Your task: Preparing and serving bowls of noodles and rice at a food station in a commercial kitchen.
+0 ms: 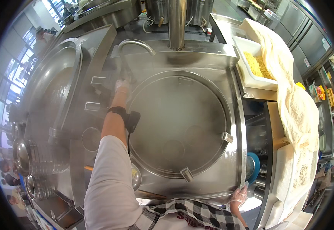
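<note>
Steam hangs over a large round stainless-steel cooking pot (178, 115) set into a steel stove top (213, 181) in front of me. My left hand (123, 84), in a clear plastic glove, reaches past the pot's left side to the base of a curved metal tap (136, 42). Its fingers blur in the steam, so their grip is unclear. My right hand (237, 196), also in a clear glove, rests against the stove's front right corner with nothing visible in it. Faint round strainer rims (173, 150) show inside the pot, and metal clips (187, 174) sit on its rim.
A white tub (254, 82) of yellow noodles stands right, partly under a cream cloth (288, 86). Below it are pale noodles (302, 169) and a blue-rimmed round item (252, 168). Left are a large wok (54, 80) and stacked steel bowls (37, 156). People (41, 40) are farther off.
</note>
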A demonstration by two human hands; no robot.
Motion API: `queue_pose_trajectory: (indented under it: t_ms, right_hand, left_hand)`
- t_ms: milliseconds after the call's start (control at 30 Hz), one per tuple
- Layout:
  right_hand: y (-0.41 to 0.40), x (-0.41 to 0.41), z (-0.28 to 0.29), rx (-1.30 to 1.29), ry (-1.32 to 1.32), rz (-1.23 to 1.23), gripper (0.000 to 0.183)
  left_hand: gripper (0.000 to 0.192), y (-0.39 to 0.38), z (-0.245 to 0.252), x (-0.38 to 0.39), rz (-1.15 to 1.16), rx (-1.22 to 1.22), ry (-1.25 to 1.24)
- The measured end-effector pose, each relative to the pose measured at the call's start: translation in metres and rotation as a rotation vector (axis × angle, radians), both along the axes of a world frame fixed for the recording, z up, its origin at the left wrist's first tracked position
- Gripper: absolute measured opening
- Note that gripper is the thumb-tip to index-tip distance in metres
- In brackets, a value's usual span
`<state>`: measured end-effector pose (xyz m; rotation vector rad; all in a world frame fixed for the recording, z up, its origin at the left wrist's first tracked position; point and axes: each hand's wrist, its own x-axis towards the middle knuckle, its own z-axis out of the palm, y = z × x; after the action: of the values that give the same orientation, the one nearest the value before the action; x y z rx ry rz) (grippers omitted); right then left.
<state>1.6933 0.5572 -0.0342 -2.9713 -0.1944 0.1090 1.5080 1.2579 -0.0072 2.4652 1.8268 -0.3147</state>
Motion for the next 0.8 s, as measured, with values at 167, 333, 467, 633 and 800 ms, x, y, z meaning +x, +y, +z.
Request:
queue_pose_trajectory:
  t_ms: [167, 333, 467, 633, 800]
  right_hand:
    - [-0.015, 0.006, -0.015, 0.061, -0.079, 0.093, 0.043]
    - [0.004, 0.012, 0.013, -0.069, -0.045, 0.111, 0.054]
    - [0.079, 0.009, 0.056, 0.327, -0.127, 0.848, 0.066]
    - [0.176, -0.037, 0.113, 0.724, 0.765, 1.091, 0.067]
    - [0.229, -0.076, 0.105, 0.648, 1.609, 0.630, 0.069]
  left_hand:
    - [0.047, 0.008, -0.029, -0.001, 0.433, -0.149, -0.813]
    - [0.045, -0.048, -0.004, 0.025, 0.489, -0.051, -0.823]
    - [0.044, -0.107, 0.039, -0.017, -0.154, -0.005, -0.581]
    - [0.049, -0.259, 0.144, -0.056, -0.078, -0.186, -1.173]
    - [0.051, -0.368, 0.194, -0.144, -0.298, -0.112, -1.308]
